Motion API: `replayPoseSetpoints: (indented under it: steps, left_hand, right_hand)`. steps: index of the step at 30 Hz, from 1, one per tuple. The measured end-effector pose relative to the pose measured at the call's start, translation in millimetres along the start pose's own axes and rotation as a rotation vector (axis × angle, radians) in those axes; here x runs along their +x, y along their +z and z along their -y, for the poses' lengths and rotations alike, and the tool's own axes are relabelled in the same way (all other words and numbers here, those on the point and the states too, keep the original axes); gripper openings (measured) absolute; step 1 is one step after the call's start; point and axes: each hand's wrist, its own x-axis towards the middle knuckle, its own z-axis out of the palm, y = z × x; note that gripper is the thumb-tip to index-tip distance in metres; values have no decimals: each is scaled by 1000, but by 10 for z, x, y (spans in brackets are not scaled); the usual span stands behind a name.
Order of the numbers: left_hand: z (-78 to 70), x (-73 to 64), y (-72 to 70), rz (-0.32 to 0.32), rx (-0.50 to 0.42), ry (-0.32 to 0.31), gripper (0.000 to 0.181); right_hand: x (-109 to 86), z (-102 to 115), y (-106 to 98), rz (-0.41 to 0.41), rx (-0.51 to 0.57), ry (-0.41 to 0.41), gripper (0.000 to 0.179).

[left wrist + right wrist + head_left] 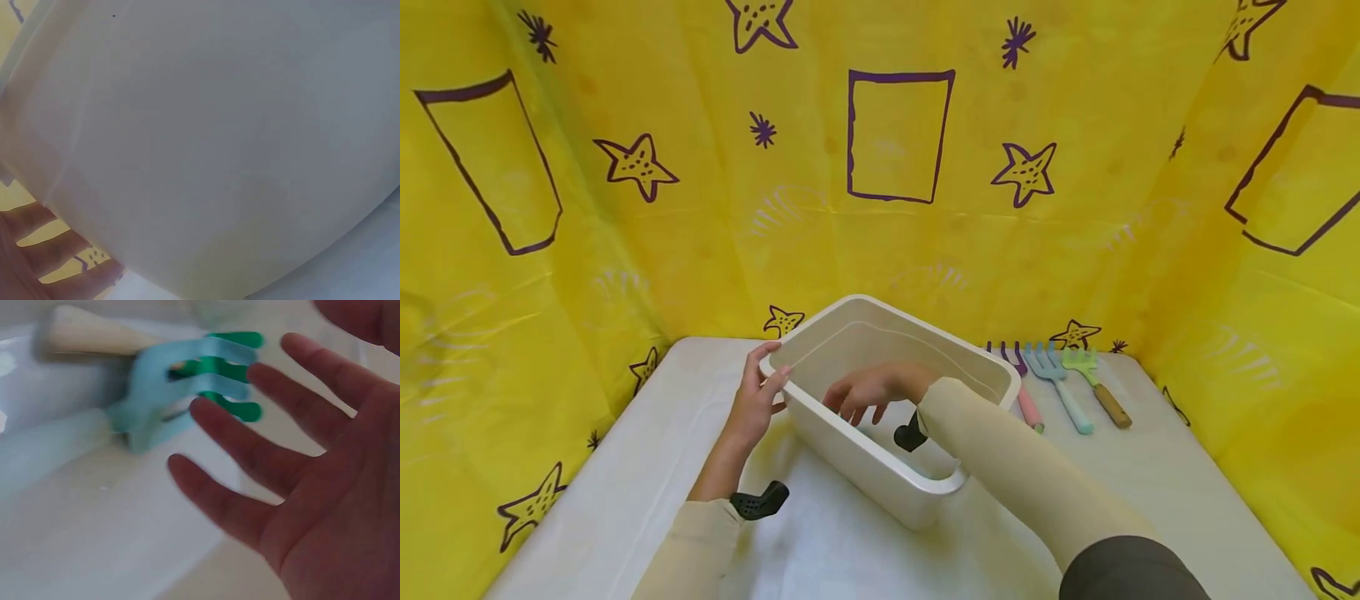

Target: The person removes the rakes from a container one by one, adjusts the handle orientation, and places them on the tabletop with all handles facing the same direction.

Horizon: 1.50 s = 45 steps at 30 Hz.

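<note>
A white plastic bin (857, 450) stands at an angle on the table. My left hand (756, 396) holds its left corner, thumb over the rim and fingers along the outside; in the left wrist view the fingers (59, 250) show beside the wall. Reaching down inside the bin is my right hand (872, 392), fingers spread and nothing in its grasp. Below those fingers, the right wrist view shows a light blue hand rake (147, 394) overlapping a green hand rake (240, 374) with a cream handle (94, 334).
Three hand rakes lie in a row right of the bin: one purple with a pink handle (1028, 408), one blue (1067, 400), one light green with a brown handle (1111, 406). Yellow patterned sheeting (700, 250) walls the white table (842, 558) at back and sides.
</note>
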Motion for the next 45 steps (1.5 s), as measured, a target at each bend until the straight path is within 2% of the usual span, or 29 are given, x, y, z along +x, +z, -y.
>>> replayPoseSetpoints:
  steps: [4, 9, 13, 18, 20, 25, 28, 32, 37, 39, 42, 45]
  left_hand:
    - [29, -15, 19, 1, 8, -8, 50]
    - [35, -44, 34, 6, 26, -31, 50]
    - [-27, -63, 32, 11, 32, -48, 50]
    - [-161, -99, 42, 27, 36, -48, 51]
    - [-136, -86, 35, 28, 49, -33, 53]
    - [-2, -21, 9, 13, 51, -7, 53]
    - [-6, -13, 3, 8, 48, -14, 52]
    - [-20, -8, -9, 3, 53, -14, 52]
    - [-13, 0, -17, -5, 43, -8, 52]
    - [-5, 1, -18, -4, 39, -7, 53]
    - [-2, -2, -16, 0, 33, -6, 52]
    - [-10, -7, -13, 5, 29, -6, 52]
  right_hand:
    - [10, -69, 105, 105, -27, 71, 32]
    - [42, -117, 205, 150, -34, 134, 29]
    - [57, -113, 230, 135, -98, 164, 28]
    - [17, -122, 205, 86, -205, 271, 33]
    - [-4, -124, 178, 48, -231, 287, 37]
    - [-49, -116, 67, -51, -209, 244, 40]
    - [-111, -128, -11, -74, -190, 278, 38]
    - [-219, -131, -41, -69, -200, 332, 33]
    - [-280, -117, 58, -106, -14, 471, 26]
    - [-263, -124, 94, -83, 32, 495, 23]
    - [-210, -153, 113, -36, -27, 488, 21]
    - [-143, -181, 100, 2, -87, 444, 19]
